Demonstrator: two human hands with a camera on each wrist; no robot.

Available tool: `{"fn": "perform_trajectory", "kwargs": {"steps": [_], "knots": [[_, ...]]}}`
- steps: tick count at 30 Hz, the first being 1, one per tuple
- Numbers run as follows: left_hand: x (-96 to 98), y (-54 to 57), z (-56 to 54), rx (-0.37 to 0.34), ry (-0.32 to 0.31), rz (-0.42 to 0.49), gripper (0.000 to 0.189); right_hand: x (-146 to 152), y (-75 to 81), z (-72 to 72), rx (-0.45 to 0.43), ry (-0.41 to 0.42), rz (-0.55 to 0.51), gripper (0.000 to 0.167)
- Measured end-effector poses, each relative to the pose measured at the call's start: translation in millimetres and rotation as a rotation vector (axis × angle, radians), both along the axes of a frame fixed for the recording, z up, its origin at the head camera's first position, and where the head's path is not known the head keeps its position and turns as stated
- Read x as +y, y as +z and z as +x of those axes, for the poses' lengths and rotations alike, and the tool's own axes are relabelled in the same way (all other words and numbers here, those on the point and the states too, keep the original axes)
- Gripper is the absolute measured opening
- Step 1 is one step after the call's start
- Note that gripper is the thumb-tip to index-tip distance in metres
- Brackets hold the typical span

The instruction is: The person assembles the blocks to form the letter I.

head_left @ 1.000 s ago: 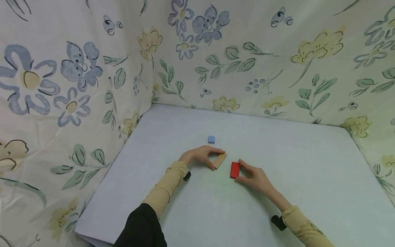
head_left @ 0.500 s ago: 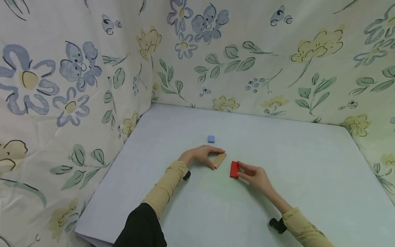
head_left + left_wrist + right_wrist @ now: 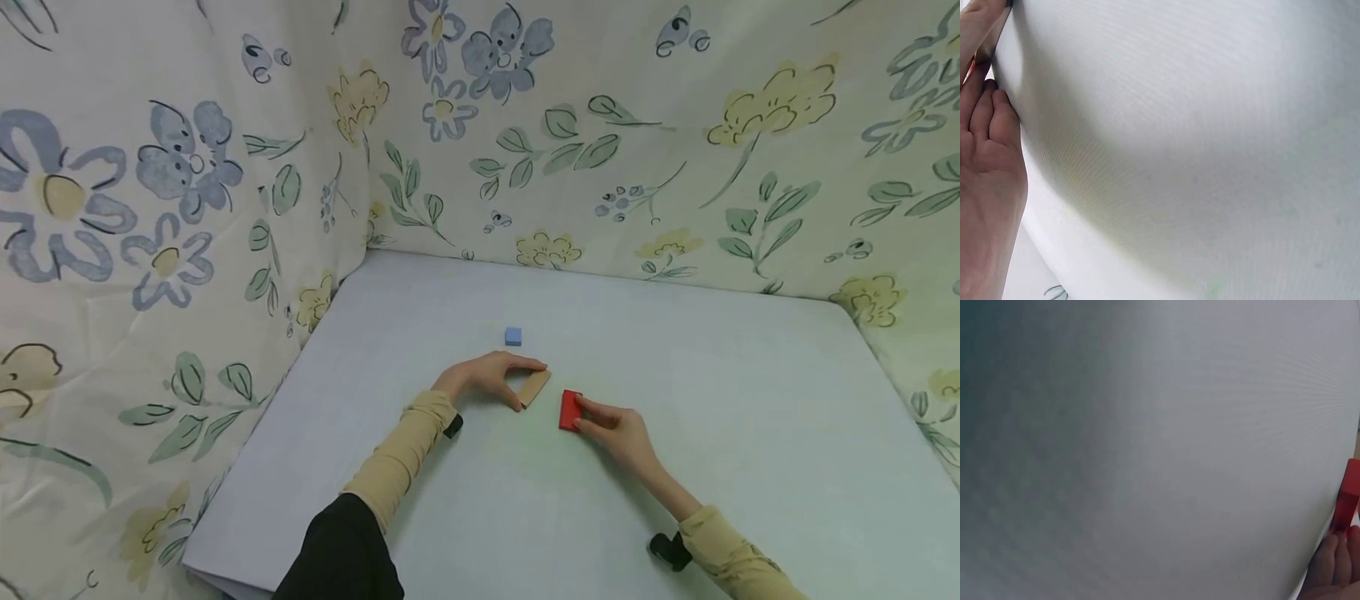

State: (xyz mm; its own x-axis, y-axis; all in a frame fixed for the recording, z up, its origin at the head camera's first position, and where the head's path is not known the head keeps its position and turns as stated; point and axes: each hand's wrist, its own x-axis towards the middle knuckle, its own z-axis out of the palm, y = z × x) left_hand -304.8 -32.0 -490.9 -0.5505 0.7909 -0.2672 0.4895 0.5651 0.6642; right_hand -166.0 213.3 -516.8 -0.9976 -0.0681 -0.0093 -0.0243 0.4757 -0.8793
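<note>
In the head view my left hand (image 3: 491,375) spans a flat tan wooden block (image 3: 535,389), thumb at its near end and index finger at its far end. The block lies slanted on the white table. To its right, a red rectangular block (image 3: 570,411) has my right hand (image 3: 618,429) on its right side, thumb and index fingertips on it. A small blue cube (image 3: 513,337) sits beyond both hands, touched by neither. The left wrist view shows part of the left hand (image 3: 988,162) at its edge. In the right wrist view the red block (image 3: 1349,487) appears above curled fingers (image 3: 1342,562).
The white tabletop (image 3: 720,392) spreads around the blocks. A floral curtain (image 3: 600,100) hangs along its back and left side. Dark wrist cameras (image 3: 670,551) are strapped to both wrists, beneath the yellow sleeves (image 3: 405,450).
The right thumb and index finger have drawn closer together, from the red block's ends to its right side. The left hand, wooden block and blue cube stay in place.
</note>
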Motion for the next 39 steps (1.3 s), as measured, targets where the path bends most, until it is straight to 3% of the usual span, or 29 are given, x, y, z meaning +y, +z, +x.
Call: {"fn": "perform_trajectory", "kwargs": {"steps": [16, 29, 39], "knots": [[-0.2, -2.3, -1.2, -0.001, -0.016, 0.013, 0.079, 0.3, -0.4, -0.5, 0.052, -0.011, 0.053, 0.043], [-1.3, 2.4, -1.5, 0.004, 0.02, 0.004, 0.079, 2.7, -0.3, -8.1, 0.069, 0.004, 0.102, 0.044], [1.6, -2.7, 7.1, 0.027, 0.032, 0.048, 0.081, 3.0, -0.9, -3.4, 0.064, -0.005, 0.099, 0.043]]}}
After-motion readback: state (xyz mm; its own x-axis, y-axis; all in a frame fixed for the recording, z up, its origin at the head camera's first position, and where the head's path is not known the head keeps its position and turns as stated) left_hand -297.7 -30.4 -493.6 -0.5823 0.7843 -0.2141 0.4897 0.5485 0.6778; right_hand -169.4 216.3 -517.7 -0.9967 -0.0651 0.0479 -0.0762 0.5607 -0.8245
